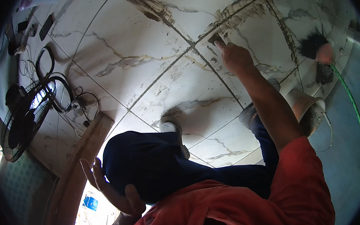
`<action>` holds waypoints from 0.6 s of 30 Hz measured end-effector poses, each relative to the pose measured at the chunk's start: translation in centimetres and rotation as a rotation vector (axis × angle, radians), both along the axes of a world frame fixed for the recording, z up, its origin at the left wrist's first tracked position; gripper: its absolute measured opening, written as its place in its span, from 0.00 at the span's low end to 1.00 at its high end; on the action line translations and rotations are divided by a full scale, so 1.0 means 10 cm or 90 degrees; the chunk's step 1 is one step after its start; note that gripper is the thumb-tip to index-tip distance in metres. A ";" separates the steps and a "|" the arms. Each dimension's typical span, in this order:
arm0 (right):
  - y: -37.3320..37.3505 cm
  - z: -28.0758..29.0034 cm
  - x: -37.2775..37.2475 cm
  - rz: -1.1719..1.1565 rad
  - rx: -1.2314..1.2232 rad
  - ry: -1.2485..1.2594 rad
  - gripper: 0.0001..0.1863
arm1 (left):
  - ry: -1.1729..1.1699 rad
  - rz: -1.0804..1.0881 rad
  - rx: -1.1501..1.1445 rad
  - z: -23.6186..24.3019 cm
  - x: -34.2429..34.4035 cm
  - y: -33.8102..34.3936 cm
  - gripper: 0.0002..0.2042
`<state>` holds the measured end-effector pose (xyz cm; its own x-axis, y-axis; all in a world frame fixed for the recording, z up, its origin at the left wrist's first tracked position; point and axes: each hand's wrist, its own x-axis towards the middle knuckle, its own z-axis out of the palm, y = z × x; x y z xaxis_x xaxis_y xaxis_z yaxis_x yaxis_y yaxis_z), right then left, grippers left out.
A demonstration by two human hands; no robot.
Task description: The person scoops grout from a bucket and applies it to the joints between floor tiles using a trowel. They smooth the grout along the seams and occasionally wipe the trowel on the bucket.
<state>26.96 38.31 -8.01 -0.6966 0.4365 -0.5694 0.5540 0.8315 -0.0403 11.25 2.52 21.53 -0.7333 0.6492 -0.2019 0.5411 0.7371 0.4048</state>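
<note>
My right hand (238, 60) is stretched out over the tiled floor (159, 56), closed around a small dark flat scraper (215, 38). The scraper rests by a joint between white, marble-veined tiles. Grey-brown grout (238, 10) is smeared along the joints just beyond it, with another smeared band (145, 2) to the far left. My left hand (116, 191) is raised beside my bent knee, its fingers apart and holding nothing.
At right stand a tipped-looking bucket (311, 111) with pale sides and a black-bristled broom (314, 46) with a green handle (355, 110). On the left are a black fan (24, 117), loose cables (79, 100) and a wooden door frame (81, 164). My shoe (170, 126) is on the tiles.
</note>
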 end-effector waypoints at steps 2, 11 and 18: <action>0.04 -0.02 -0.11 -0.033 0.015 0.033 0.25 | 0.002 -0.001 0.012 -0.01 0.00 0.06 0.39; 0.26 0.12 -0.30 -0.093 -0.004 -0.016 0.23 | -0.007 -0.005 0.041 -0.04 -0.05 0.04 0.40; 0.45 -0.03 -0.12 -0.099 -0.036 -0.019 0.25 | -0.004 -0.046 0.028 0.00 -0.06 -0.08 0.40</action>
<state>25.75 42.86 -8.26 -0.6056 0.5041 -0.6157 0.6773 0.7327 -0.0663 10.67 1.75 21.50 -0.6833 0.7085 -0.1765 0.5894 0.6779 0.4394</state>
